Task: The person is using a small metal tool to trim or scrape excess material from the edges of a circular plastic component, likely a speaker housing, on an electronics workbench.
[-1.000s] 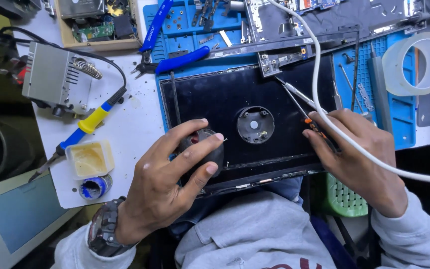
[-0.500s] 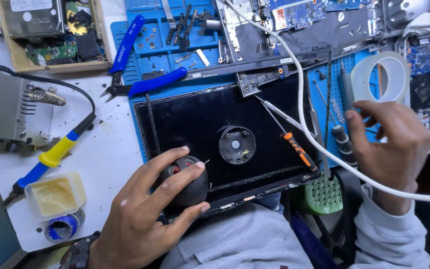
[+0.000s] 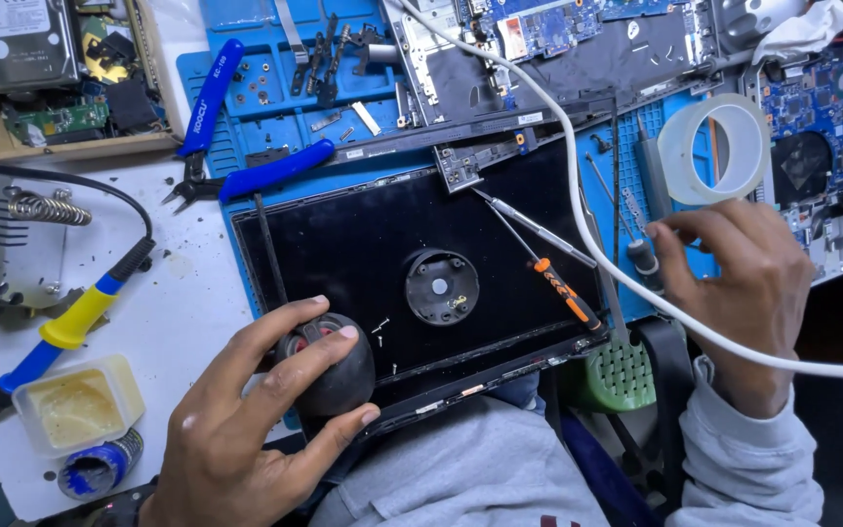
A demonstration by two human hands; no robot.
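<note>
Since 0.5 s ago, right hand (image 3: 734, 293) has shifted off the orange-handled screwdriver (image 3: 563, 291), which now lies loose on the black laptop panel (image 3: 363, 244) at frame centre, w/ a second, grey screwdriver (image 3: 539, 229) just above it. Right fingers are pinched on a small dark tool handle (image 3: 644, 260) at right-centre, beside the white cable (image 3: 578, 205) crossing diagonally. Left hand (image 3: 246, 429), lower left, stays cupped around a dark round suction knob (image 3: 329, 366) on the panel's lower-left corner. Hands well apart, screwdrivers between them. Tape roll (image 3: 714, 146) upper right; blue pliers (image 3: 236, 146) upper left.
</note>
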